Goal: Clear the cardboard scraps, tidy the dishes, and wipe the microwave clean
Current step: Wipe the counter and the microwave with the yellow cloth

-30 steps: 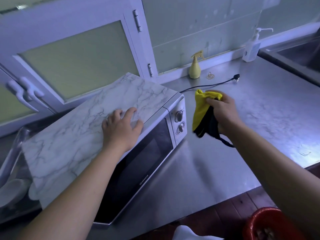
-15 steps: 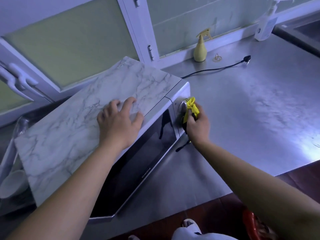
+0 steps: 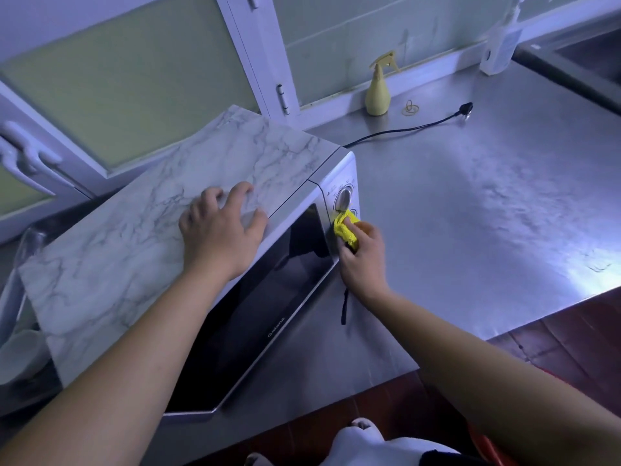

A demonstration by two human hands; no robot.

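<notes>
Wiping is under way: the right grip [image 3: 362,252] clutches a cloth [image 3: 344,228] against the microwave [image 3: 255,314] panel, with the dial [image 3: 343,198] just above. The left grip [image 3: 218,230], fingers spread, braces its top. No scraps show.

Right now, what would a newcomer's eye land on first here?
The bright yellow cloth, bunched in the right hand, presses against the control panel of the marble-topped white microwave at centre. The left hand rests spread on its top. A pale yellow spray bottle stands by the wall on the steel counter.
</notes>
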